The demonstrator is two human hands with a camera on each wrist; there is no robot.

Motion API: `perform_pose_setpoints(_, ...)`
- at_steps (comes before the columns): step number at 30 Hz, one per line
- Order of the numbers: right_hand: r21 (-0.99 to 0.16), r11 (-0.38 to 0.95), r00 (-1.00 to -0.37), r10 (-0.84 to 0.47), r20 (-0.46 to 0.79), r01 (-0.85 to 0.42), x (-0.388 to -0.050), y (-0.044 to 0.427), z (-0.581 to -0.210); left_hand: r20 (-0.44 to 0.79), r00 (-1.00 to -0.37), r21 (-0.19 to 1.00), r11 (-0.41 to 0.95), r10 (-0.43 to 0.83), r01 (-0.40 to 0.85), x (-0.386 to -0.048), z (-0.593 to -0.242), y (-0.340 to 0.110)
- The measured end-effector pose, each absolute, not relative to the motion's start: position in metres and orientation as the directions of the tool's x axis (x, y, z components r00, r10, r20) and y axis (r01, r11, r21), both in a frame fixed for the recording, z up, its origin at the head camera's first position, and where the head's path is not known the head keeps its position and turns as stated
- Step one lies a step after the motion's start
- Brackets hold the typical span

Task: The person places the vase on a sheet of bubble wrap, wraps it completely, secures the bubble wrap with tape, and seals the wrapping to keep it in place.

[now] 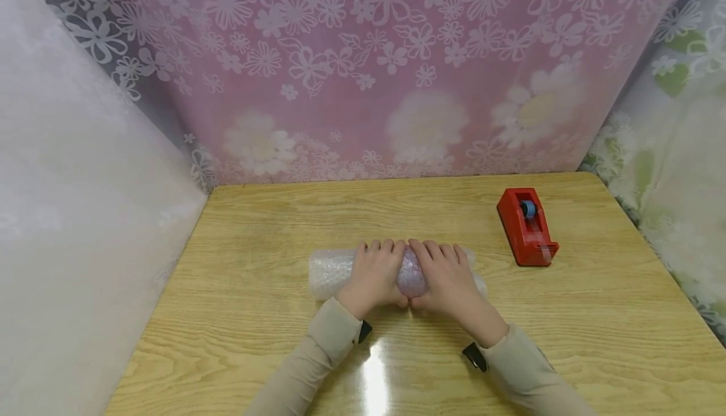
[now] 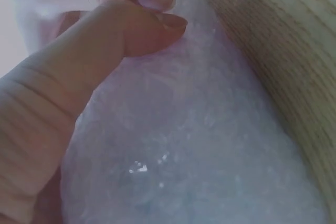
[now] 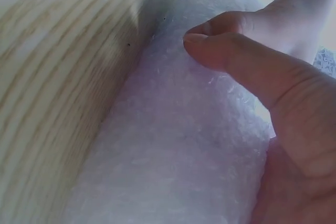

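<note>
A roll of bubble wrap (image 1: 331, 272) lies crosswise on the table, with something pinkish-purple (image 1: 411, 274) showing through its middle; what is wrapped inside I cannot tell. My left hand (image 1: 377, 275) grips the roll left of the middle, fingers over the far side and thumb on the near side. Just right of the middle, my right hand (image 1: 448, 280) holds it the same way. Both thumbs almost meet at the near edge. In the left wrist view the left thumb (image 2: 105, 40) lies along the bubble wrap; the right thumb (image 3: 247, 61) does likewise in the right wrist view.
A red tape dispenser (image 1: 524, 227) with a roll of clear tape stands at the back right of the wooden table (image 1: 272, 214). Behind the table hangs a pink flowered curtain (image 1: 351, 113), and pale cloth covers both sides.
</note>
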State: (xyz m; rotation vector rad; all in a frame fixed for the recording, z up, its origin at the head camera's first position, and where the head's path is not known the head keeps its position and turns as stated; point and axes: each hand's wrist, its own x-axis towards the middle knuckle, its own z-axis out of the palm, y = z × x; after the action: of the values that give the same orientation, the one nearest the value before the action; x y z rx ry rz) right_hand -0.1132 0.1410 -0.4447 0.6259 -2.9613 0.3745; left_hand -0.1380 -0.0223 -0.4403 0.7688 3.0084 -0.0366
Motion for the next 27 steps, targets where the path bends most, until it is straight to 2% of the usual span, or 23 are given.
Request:
perform_pose_setpoints(8,-0.202,0.873,-0.894,-0.418,0.163,-0.445,-0.115,0.144,-0.443,-0.053,-0.879,0.021,0.881,0.474,0.473,-0.14,-0.439,-0.023)
perform_pose_setpoints(17,-0.234,0.854,-0.884,-0.43,0.182,-0.464,-0.119,0.146,-0.444,-0.023,-0.88,0.017,0.881,0.474,0.474,-0.137,-0.442,-0.025)
perform_pose_setpoints(27,-0.267,0.843,-0.884,-0.449,0.129,-0.467,-0.128,0.146,-0.442,0.142,-0.864,-0.091,0.875,0.484,0.475,-0.127,-0.448,-0.023)
